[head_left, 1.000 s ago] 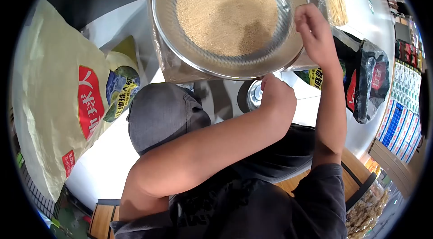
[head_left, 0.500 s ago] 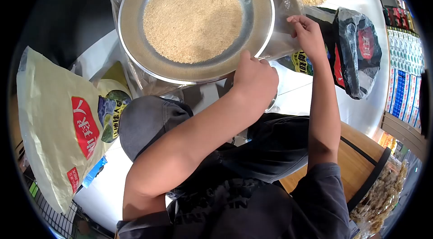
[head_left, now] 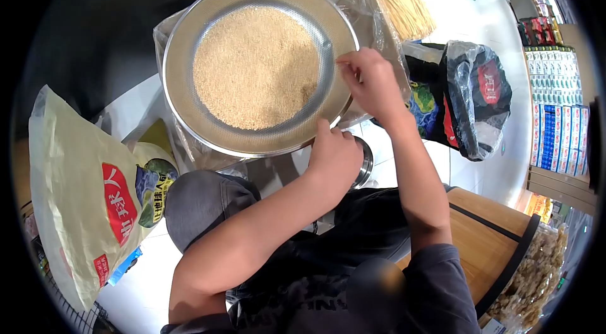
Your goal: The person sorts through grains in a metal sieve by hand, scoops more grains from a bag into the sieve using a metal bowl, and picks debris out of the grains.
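A wide round metal sieve (head_left: 178, 82) holds a broad layer of small pale-tan grains (head_left: 255, 66) that look like rice. It sits over clear plastic sheeting (head_left: 379, 37). My left hand (head_left: 336, 156) is closed on the sieve's near rim, with its fingertips over the edge. Above the right part of the rim is my right hand (head_left: 374, 82), its thumb and fingers drawn together in a pinch. Whatever those fingertips hold, if anything, is too small to make out. Just beyond my left hand, a round metal vessel (head_left: 365, 164) shows partly.
A large pale-yellow bag (head_left: 85, 189) with red labels stands at left. A bundle of dried noodle-like sticks (head_left: 401, 3) lies at the upper right, above a black bag in clear plastic (head_left: 476, 97). A wooden stool (head_left: 486, 239) is at lower right, with shelves of boxed goods (head_left: 555, 119) beyond.
My right hand has moved from the plastic sheeting right of the sieve to over the sieve's right rim. The view has shifted, so the sieve appears lower. My left hand stays on the rim.
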A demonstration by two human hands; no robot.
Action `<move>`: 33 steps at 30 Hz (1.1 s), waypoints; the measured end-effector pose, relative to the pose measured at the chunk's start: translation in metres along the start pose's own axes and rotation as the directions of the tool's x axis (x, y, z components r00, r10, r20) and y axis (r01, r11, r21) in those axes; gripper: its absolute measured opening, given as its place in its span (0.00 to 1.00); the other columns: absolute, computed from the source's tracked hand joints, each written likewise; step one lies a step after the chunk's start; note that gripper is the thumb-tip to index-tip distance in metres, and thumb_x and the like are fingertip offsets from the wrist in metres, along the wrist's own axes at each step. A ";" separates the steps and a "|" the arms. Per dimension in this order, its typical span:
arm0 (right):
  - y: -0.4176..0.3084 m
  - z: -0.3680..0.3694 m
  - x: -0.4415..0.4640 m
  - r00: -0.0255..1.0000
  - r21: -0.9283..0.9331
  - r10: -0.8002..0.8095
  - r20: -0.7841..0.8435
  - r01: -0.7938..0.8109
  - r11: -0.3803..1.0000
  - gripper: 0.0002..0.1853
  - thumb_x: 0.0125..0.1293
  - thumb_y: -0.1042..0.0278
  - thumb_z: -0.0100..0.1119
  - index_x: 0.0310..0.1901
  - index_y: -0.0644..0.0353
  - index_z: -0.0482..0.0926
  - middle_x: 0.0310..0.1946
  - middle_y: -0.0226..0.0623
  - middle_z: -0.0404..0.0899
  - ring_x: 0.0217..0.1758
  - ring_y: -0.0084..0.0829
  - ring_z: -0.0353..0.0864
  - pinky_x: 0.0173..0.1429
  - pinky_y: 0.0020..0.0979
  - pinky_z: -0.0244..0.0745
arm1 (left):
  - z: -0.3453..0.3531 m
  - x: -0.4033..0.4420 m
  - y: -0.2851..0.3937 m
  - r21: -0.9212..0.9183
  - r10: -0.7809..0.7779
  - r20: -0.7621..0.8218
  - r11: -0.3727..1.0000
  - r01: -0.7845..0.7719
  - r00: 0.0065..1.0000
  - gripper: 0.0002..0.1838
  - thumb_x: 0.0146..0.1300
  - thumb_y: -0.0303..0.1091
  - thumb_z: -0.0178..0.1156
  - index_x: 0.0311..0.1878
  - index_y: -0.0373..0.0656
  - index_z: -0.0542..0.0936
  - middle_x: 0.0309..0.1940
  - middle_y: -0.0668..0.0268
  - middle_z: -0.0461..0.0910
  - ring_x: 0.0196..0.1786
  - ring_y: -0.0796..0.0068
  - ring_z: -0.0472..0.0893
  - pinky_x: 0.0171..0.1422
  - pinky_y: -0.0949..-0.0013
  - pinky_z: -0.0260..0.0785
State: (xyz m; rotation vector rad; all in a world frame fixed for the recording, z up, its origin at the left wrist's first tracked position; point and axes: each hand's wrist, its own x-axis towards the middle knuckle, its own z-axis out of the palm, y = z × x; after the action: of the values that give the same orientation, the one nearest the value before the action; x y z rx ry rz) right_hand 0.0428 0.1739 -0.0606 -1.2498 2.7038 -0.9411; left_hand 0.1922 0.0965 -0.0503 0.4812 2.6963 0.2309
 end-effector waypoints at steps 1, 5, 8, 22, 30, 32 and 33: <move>-0.005 0.004 0.003 1.000 -0.001 -0.006 0.003 0.006 1.000 0.07 0.64 0.76 0.64 0.43 0.63 0.86 0.29 0.41 0.80 0.33 0.38 0.81 0.40 0.34 0.78 | -0.001 -0.001 0.003 0.007 0.001 0.083 1.000 -0.002 0.997 0.14 0.66 0.33 0.59 0.53 0.47 0.84 0.50 0.63 0.83 0.53 0.67 0.83 0.68 0.47 0.57; -0.018 0.016 0.008 0.975 -0.003 -0.039 0.217 0.040 0.999 0.09 0.63 0.75 0.65 0.44 0.62 0.86 0.36 0.42 0.80 0.40 0.39 0.84 0.46 0.38 0.79 | -0.001 -0.006 0.006 0.149 -0.001 0.300 0.988 -0.046 0.954 0.20 0.69 0.36 0.59 0.62 0.48 0.81 0.52 0.65 0.84 0.58 0.65 0.81 0.75 0.45 0.50; -0.023 0.026 0.010 0.944 0.015 0.011 0.329 -0.017 1.000 0.11 0.62 0.76 0.66 0.46 0.62 0.85 0.40 0.43 0.79 0.41 0.40 0.83 0.48 0.39 0.78 | 0.002 -0.003 0.009 0.155 -0.002 0.368 0.986 -0.059 0.930 0.21 0.68 0.37 0.61 0.63 0.48 0.81 0.55 0.66 0.83 0.60 0.64 0.80 0.75 0.43 0.49; -0.019 0.073 0.010 0.822 -0.145 0.040 0.568 0.052 0.988 0.06 0.60 0.72 0.64 0.38 0.55 0.89 0.39 0.44 0.84 0.45 0.46 0.86 0.50 0.43 0.81 | 0.015 0.004 0.014 0.310 -0.076 0.348 0.950 -0.038 0.935 0.15 0.75 0.38 0.47 0.55 0.44 0.80 0.46 0.59 0.78 0.52 0.64 0.74 0.72 0.48 0.56; -0.010 0.081 0.011 0.828 -0.157 0.022 0.561 0.079 0.984 0.07 0.60 0.71 0.65 0.39 0.56 0.88 0.40 0.44 0.85 0.45 0.46 0.86 0.52 0.43 0.81 | 0.011 0.003 0.011 0.358 -0.075 0.355 0.932 -0.062 0.932 0.15 0.76 0.39 0.49 0.55 0.43 0.78 0.47 0.59 0.78 0.54 0.66 0.75 0.70 0.44 0.59; -0.012 0.081 0.012 0.832 -0.190 0.022 0.555 0.101 0.977 0.07 0.60 0.70 0.66 0.40 0.56 0.88 0.41 0.44 0.85 0.46 0.47 0.86 0.52 0.43 0.81 | 0.012 0.004 0.009 0.302 -0.015 0.365 0.948 -0.103 0.931 0.13 0.69 0.32 0.56 0.54 0.43 0.81 0.42 0.59 0.78 0.48 0.63 0.77 0.66 0.37 0.60; -0.013 0.081 0.012 0.830 -0.189 0.025 0.557 0.098 0.977 0.07 0.60 0.70 0.66 0.40 0.56 0.88 0.41 0.44 0.85 0.46 0.47 0.86 0.52 0.43 0.81 | 0.012 0.004 0.009 0.303 -0.009 0.352 0.947 -0.104 0.936 0.14 0.67 0.30 0.58 0.54 0.43 0.82 0.40 0.59 0.78 0.46 0.62 0.77 0.65 0.37 0.61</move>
State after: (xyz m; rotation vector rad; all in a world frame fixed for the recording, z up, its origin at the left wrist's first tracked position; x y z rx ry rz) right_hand 0.0639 0.1176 -0.1173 -1.3483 2.3452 -0.2196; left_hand 0.1968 0.1074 -0.0604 0.6177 2.3753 -0.2616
